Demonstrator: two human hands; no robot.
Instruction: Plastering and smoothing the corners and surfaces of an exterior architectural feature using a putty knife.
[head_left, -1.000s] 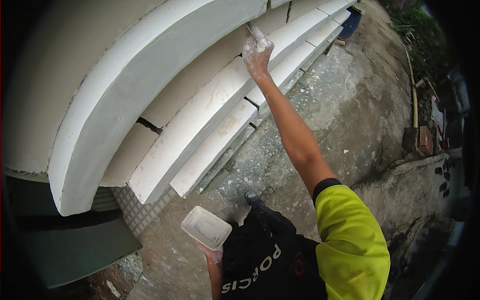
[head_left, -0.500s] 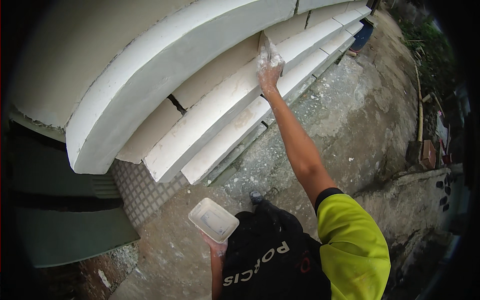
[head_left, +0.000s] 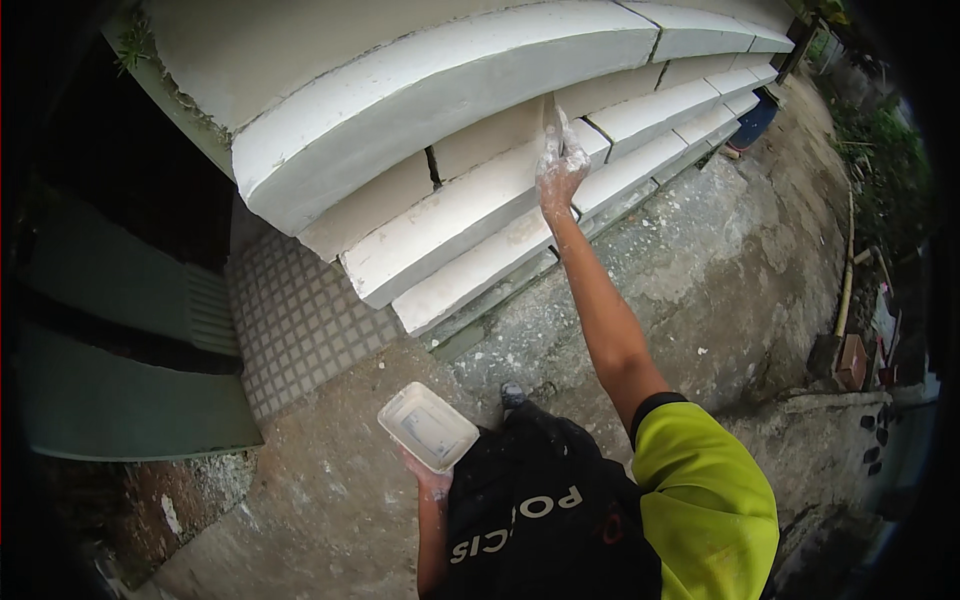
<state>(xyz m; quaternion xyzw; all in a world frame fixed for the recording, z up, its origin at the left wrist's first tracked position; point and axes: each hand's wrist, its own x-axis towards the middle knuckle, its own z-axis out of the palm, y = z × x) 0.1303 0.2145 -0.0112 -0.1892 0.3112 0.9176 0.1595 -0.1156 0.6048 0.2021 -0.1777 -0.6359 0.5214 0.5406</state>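
Observation:
My right hand (head_left: 562, 172), smeared with white paste, reaches forward to the curved white steps. It is closed around a putty knife (head_left: 551, 112), whose thin blade points up against the beige riser (head_left: 487, 137) under the thick top ledge (head_left: 450, 85); the handle is mostly hidden by my fingers. Below the hand runs a white middle tread (head_left: 440, 225). Close to my body, my left hand (head_left: 430, 478) grips a shallow white rectangular plastic tub (head_left: 428, 425) from beneath its near end. Greyish residue marks the tub's inside.
Dark gaps separate the step blocks, one gap (head_left: 432, 167) left of my right hand. Tiled floor (head_left: 305, 315) and a green curved panel (head_left: 130, 405) are at left. Stained concrete (head_left: 690, 270) spreads right, with a blue object (head_left: 755, 120) by the steps' far end.
The view has shifted, so the steps sit further right and more tiled floor shows. My right hand stays at the riser with the putty knife; the left still holds the tub.

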